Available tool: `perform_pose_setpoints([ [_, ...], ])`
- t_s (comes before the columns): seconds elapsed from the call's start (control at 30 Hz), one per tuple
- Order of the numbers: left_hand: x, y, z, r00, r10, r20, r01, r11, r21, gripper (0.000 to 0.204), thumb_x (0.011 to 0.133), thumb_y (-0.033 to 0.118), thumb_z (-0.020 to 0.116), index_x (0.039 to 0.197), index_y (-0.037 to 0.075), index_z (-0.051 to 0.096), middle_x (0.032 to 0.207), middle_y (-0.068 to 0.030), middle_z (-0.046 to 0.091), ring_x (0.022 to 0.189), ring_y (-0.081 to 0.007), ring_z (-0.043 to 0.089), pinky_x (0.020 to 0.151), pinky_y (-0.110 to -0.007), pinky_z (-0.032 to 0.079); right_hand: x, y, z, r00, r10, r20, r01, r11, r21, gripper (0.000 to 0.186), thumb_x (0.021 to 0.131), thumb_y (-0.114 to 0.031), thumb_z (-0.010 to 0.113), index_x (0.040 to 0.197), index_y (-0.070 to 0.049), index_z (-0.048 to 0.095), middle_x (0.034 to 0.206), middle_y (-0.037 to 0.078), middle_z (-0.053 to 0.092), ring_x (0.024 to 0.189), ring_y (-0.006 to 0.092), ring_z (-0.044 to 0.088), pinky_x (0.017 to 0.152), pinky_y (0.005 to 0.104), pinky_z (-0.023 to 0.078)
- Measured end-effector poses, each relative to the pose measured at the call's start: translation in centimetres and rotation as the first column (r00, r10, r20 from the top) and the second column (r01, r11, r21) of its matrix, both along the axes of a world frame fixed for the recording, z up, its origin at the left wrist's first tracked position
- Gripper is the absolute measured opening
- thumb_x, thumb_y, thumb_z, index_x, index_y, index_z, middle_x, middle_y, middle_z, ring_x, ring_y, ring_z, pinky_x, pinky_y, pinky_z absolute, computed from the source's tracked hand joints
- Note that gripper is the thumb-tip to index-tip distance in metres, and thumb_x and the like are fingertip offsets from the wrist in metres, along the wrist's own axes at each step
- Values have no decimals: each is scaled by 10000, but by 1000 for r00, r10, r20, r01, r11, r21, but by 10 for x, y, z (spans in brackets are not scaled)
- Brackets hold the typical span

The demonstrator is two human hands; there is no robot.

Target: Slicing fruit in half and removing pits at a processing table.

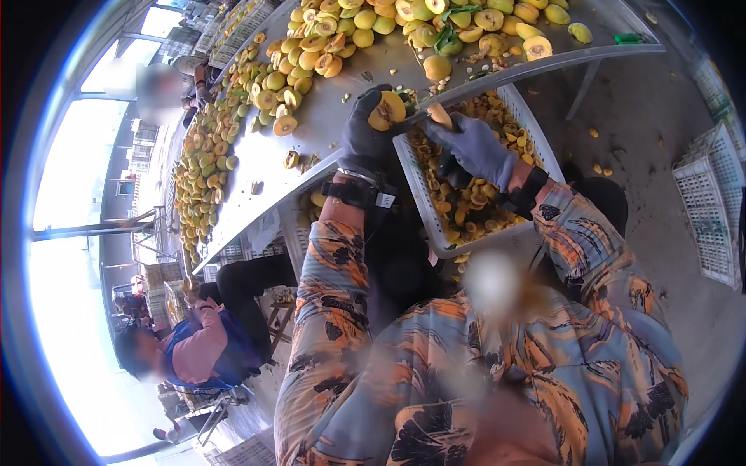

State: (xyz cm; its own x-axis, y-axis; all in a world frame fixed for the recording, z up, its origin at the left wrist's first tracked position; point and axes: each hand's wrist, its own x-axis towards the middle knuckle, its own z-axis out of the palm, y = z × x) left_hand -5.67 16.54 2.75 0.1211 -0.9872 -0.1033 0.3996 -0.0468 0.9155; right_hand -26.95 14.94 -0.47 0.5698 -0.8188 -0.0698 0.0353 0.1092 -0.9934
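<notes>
My left hand [367,128], in a dark grey glove, is closed around a halved yellow peach [386,111], its cut face showing a brown hollow. Just to the right, my right hand [475,147], in a grey-purple glove, grips a tool with a pale wooden handle [439,116]. The working end of that tool points toward the fruit and is hard to make out. Both hands are at the near edge of a metal table [353,93]. Below the right hand stands a white plastic crate [536,128] full of yellow fruit pieces.
Halved and whole peaches [311,54] are heaped along the table's far side and left end. A green-handled object [628,38] lies at the table's right corner. White crates [709,206] stand on the floor at right. A seated person [206,342] and another person [175,85] are at left.
</notes>
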Motion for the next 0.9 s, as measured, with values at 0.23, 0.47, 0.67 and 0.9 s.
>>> perform_pose_setpoints([
  [0.23,-34,13,-32,999,8,40,1,977,-211,438,880,75,685,1281,-1,526,1190,-142,624,1061,-280,626,928,-368,508,-4,13,17,976,92,-195,-89,996,26,465,919,-381,647,1123,36,624,803,148,699,665,204,705,613,324,563],
  [0.47,-61,12,-35,994,67,90,-53,987,-151,531,782,-12,763,1253,-49,520,1033,-112,667,864,-163,658,778,-281,555,-4,17,26,918,131,-374,-122,991,49,471,958,-373,554,1133,65,554,752,153,700,544,245,693,479,322,552],
  [0.67,-70,16,-29,962,163,217,-134,981,-141,514,727,-64,783,1188,-42,557,1006,-101,677,864,-151,653,759,-284,568,5,16,-5,929,82,-360,-127,987,-101,367,939,-290,582,1104,37,585,673,140,676,519,243,675,472,329,538],
  [0.9,-66,17,-32,979,158,132,-127,967,-219,502,750,-130,673,1221,-64,512,1031,-178,657,893,-238,673,789,-320,576,10,19,-5,925,50,-377,-120,979,-165,354,926,-277,588,1074,44,591,680,173,663,522,256,674,502,343,547],
])
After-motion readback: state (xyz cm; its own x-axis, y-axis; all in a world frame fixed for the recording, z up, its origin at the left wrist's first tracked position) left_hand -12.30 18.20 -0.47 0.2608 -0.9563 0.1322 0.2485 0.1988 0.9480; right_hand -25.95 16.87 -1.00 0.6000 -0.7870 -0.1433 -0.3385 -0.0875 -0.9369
